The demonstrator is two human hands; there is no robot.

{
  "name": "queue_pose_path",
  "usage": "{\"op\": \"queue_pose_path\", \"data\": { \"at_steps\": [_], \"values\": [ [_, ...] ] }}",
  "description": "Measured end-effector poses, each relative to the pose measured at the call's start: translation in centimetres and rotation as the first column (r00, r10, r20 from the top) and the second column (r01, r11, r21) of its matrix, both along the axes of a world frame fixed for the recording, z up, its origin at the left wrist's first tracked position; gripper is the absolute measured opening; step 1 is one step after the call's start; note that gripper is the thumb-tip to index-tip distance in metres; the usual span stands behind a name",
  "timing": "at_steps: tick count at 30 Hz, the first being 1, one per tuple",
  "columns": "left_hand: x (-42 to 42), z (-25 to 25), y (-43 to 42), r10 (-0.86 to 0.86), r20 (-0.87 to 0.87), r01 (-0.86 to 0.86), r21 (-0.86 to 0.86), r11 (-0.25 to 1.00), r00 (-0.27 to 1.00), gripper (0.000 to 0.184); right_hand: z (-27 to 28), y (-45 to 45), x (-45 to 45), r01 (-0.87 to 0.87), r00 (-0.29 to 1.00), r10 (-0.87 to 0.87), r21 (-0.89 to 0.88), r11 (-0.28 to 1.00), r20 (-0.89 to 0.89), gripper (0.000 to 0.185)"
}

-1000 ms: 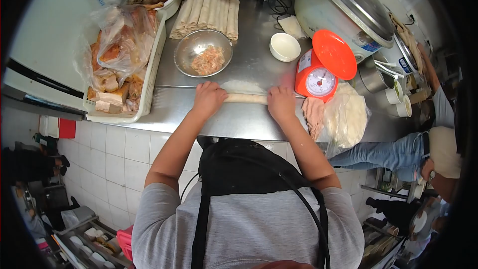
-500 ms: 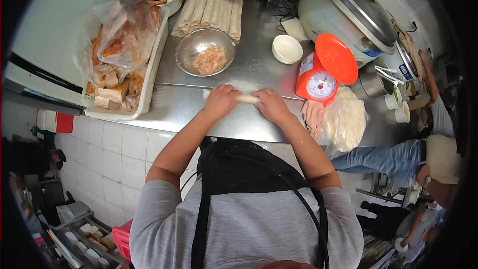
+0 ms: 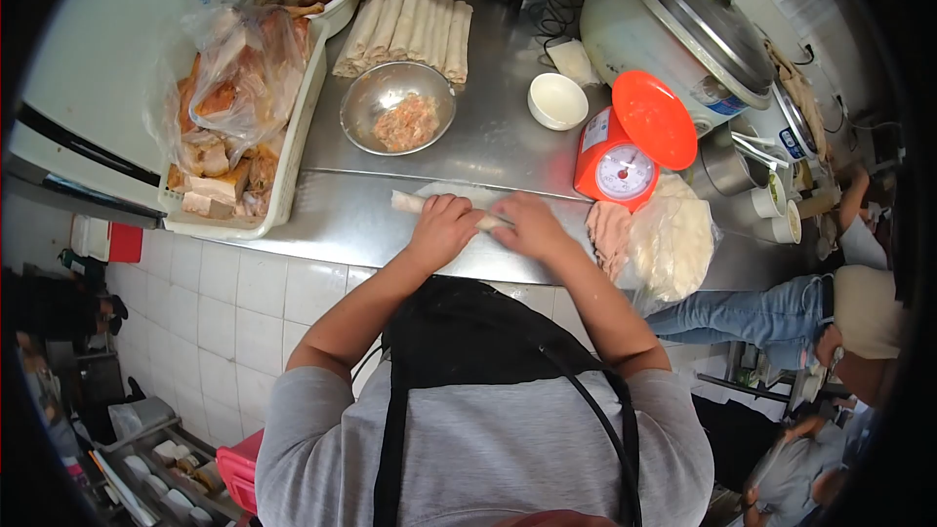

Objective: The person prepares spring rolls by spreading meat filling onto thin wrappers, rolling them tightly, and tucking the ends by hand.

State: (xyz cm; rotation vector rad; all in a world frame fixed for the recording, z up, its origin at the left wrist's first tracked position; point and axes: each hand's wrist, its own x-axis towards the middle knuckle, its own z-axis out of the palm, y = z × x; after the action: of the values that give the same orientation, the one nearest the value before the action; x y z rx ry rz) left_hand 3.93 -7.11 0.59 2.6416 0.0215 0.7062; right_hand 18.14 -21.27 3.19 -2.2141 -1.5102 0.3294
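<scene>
Filling [image 3: 406, 124] in bowl [image 3: 358, 109], stacked rolls [image 3: 402, 27] behind, basket [image 3: 304, 132] left, scale [image 3: 619, 174] right, single roll [image 3: 408, 201] in front

worktop [image 3: 361, 210]: glossy metal | roll [image 3: 406, 201]: matt, smooth | scale [image 3: 634, 132]: glossy plastic | apron [image 3: 478, 332]: matt cloth

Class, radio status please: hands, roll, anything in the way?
Left hand over pale roll, right hand at one end. Roll slanted on metal counter. Nothing visibly blocking; bowl beyond, apart.

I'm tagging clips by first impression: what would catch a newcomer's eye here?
The bright red scale jumps out first, on the right side of the steel table. Next come the left hand and right hand on a pale roll near the front edge, then the pile of similar rolls behind the metal bowl.
</scene>
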Motion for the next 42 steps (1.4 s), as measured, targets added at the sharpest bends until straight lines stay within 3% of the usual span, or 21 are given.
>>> {"op": "queue_pose_path", "data": {
  "at_steps": [1,3,5,7,10,13,16,18,20,22,25,28,31,42],
  "values": [
    [0.1,-0.1,0.1,-0.003,0.018,0.003,-0.001,1.0,1.0,0.034,1.0,0.6,1.1,-0.005,1.0,0.005,-0.004,1.0,0.023,0.034],
    [0.1,-0.5,0.2,-0.004,0.05,0.004,-0.009,1.0,0.999,0.033,3.8,2.3,3.9,0.236,0.931,-0.215,-0.034,0.971,0.296,0.038],
    [0.2,-0.6,0.2,0.004,0.058,-0.003,-0.023,1.0,0.998,0.032,3.6,3.8,7.8,0.384,0.84,-0.383,0.076,0.92,0.384,0.044],
    [0.1,-0.5,0.1,0.008,0.059,-0.006,-0.033,0.999,0.998,0.032,3.3,5.1,10.6,0.471,0.781,-0.371,-0.084,0.878,0.503,0.047],
    [0.2,-0.3,0.2,0.007,0.064,-0.004,-0.041,0.999,0.998,0.032,3.9,6.3,11.9,0.52,0.806,-0.274,-0.407,0.751,0.525,0.046],
    [0.1,-0.4,0.1,0.012,0.074,-0.008,-0.05,0.999,0.997,0.031,3.6,5.9,12.3,0.501,0.803,-0.304,-0.303,0.811,0.513,0.04],
    [0.1,-0.4,0.2,0.013,0.071,-0.008,-0.07,0.998,0.997,0.03,4.0,3.7,11.6,0.361,0.88,-0.384,0.133,0.923,0.28,0.036],
    [0.2,-0.3,0.1,0.015,0.061,-0.011,-0.067,0.998,0.998,0.03,2.6,1.4,10.5,0.077,0.99,-0.099,0.205,0.976,0.102,0.034],
    [0.1,-0.2,0.2,0.018,0.063,-0.013,-0.076,0.997,0.998,0.029,0.6,-0.3,7.2,-0.072,0.996,0.076,0.082,0.994,-0.047,0.037],
    [0.1,-0.2,0.1,0.014,0.057,-0.009,-0.077,0.997,0.998,0.029,0.4,-0.4,4.2,-0.186,0.98,0.191,-0.099,0.978,0.049,0.043],
    [0.1,-0.1,0.1,0.014,0.044,-0.011,-0.07,0.997,0.999,0.028,-0.7,0.1,2.8,-0.244,0.92,0.266,-0.11,0.963,0.287,0.047],
    [0.0,0.0,0.2,0.019,0.043,-0.016,-0.067,0.998,0.999,0.028,0.2,-1.1,3.8,-0.271,0.851,0.321,-0.175,0.946,0.416,0.045],
    [0.1,0.0,0.2,0.023,0.061,-0.019,-0.06,0.998,0.998,0.027,1.5,-3.4,4.6,-0.322,0.783,0.433,-0.306,0.896,0.446,0.042],
    [0.0,-0.2,0.7,-0.023,0.031,0.025,-0.082,0.996,0.999,0.03,-0.1,1.0,3.7,-0.312,0.766,0.383,-0.222,0.924,0.516,0.052]
  ]
}}
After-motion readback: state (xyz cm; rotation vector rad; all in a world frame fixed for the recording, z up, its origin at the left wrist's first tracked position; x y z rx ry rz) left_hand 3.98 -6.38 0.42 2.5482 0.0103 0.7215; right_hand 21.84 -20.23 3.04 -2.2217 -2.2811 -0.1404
